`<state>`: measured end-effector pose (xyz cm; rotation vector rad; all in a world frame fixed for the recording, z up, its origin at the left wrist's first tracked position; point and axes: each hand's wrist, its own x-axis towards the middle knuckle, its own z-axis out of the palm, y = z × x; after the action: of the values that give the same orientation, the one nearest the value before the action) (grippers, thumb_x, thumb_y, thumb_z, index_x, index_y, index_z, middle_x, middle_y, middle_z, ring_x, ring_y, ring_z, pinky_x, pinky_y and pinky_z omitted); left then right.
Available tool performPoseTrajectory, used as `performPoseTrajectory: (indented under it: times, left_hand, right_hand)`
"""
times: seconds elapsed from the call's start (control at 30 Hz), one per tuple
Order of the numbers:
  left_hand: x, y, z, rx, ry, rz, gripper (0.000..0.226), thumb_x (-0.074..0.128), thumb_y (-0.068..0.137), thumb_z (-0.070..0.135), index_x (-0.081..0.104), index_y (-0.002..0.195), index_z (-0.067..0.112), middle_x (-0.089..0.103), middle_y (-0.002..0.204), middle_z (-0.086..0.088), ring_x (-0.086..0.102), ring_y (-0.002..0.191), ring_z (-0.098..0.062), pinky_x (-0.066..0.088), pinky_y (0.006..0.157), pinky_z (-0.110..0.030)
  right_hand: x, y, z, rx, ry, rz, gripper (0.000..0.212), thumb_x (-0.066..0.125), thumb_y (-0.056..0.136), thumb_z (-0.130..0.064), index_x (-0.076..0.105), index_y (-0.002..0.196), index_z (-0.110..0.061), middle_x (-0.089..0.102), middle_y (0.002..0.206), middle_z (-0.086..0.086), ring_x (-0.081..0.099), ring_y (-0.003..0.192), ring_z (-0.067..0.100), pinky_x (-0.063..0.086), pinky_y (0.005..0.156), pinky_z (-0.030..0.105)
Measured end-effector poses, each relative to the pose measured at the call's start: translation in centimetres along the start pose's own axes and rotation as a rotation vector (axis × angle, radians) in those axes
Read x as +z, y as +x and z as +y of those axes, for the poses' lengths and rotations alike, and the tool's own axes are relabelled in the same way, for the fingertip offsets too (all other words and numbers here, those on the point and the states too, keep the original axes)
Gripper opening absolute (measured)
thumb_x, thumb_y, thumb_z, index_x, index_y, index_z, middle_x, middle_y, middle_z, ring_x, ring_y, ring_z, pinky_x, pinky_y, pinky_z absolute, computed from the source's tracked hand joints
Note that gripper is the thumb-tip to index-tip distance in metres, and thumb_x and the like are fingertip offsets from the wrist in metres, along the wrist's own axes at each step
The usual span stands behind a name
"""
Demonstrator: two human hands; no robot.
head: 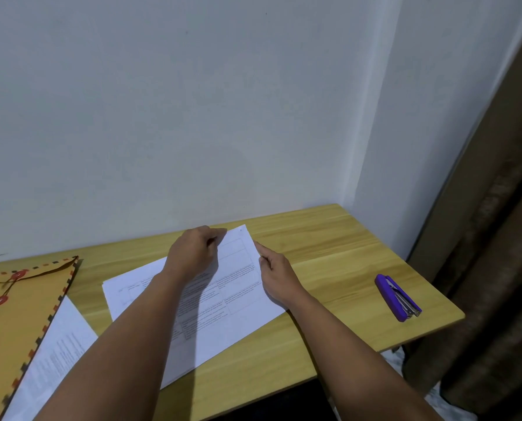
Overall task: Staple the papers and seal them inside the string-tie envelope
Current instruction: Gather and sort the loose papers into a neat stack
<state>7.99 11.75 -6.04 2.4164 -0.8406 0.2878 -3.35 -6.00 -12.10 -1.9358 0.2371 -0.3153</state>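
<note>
Printed white papers (235, 296) lie slanted in the middle of the wooden table (329, 238). My left hand (194, 250) pinches their far edge near the top corner. My right hand (276, 276) holds their right edge, fingers curled on the sheet. A purple stapler (398, 297) lies on the table to the right, apart from both hands. The tan string-tie envelope (17, 311), with red discs and a dashed border, rests at the left.
Another printed sheet (51, 360) lies at the lower left, tucked partly under the envelope. The table stands against a white wall in a corner. A brown curtain (496, 238) hangs at the right, past the table's edge.
</note>
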Motion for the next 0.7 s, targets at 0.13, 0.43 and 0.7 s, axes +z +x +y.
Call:
performPoseTrajectory:
  times: [0.13, 0.43, 0.7]
  left_hand:
    - [-0.3, 0.0, -0.3, -0.056, -0.077, -0.018, 0.033, 0.052, 0.096, 0.016, 0.072, 0.118, 0.03, 0.067, 0.083, 0.012, 0.065, 0.089, -0.022, 0.05, 0.075, -0.032]
    - [-0.7, -0.2, -0.9, -0.046, -0.01, -0.05, 0.033, 0.047, 0.096, 0.015, 0.069, 0.094, 0.04, 0.06, 0.074, 0.015, 0.054, 0.078, -0.02, 0.038, 0.062, -0.028]
    - [-1.1, -0.3, -1.4, -0.013, -0.033, -0.024, 0.028, 0.049, 0.096, 0.015, 0.07, 0.096, 0.034, 0.06, 0.078, 0.017, 0.056, 0.084, -0.021, 0.044, 0.068, -0.031]
  right_hand:
    - [0.5, 0.3, 0.8, -0.013, 0.025, 0.072, 0.055, 0.034, 0.11, -0.012, 0.047, 0.157, -0.039, 0.062, 0.148, 0.009, 0.058, 0.138, 0.024, 0.046, 0.117, 0.049]
    - [0.8, 1.0, 1.6, 0.01, -0.033, 0.082, 0.057, 0.033, 0.109, -0.018, 0.043, 0.157, -0.046, 0.057, 0.134, 0.029, 0.051, 0.127, 0.048, 0.048, 0.106, 0.06]
    - [1.0, 0.7, 1.4, 0.022, 0.004, 0.095, 0.052, 0.034, 0.109, -0.023, 0.049, 0.155, -0.043, 0.07, 0.131, 0.018, 0.06, 0.121, 0.045, 0.053, 0.105, 0.056]
